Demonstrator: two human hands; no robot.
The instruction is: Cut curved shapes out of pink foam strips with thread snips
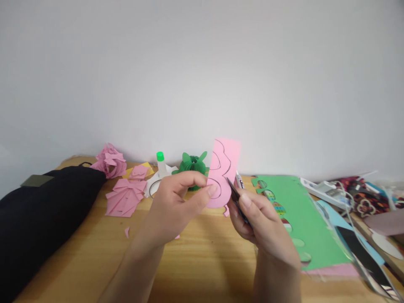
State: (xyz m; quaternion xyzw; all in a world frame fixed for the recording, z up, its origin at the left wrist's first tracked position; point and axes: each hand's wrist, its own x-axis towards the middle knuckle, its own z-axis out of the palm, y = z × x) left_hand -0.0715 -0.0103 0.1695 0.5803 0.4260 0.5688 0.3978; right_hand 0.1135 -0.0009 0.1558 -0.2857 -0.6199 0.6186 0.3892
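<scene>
A strip of pink paper [224, 158] with dark curved lines drawn on it stands upright in front of me. My left hand [176, 206] pinches its lower left part between thumb and fingers. In my right hand [263, 214] is a pair of dark scissors [237, 197], mostly covered by the fingers. The tips of the scissors meet the paper's right side, at the notch between two drawn curves. Below that notch the paper's edge is rounded. A small pink scrap [226, 211] shows just under the paper.
Folded pink paper pieces [126, 198], a crumpled pink paper bundle [109, 162], a green-capped glue stick [161, 164] and a green paper figure [193, 164] stand behind. A black cloth item [47, 219] lies left. Green sheets [303, 223] and a power strip [325, 191] lie right.
</scene>
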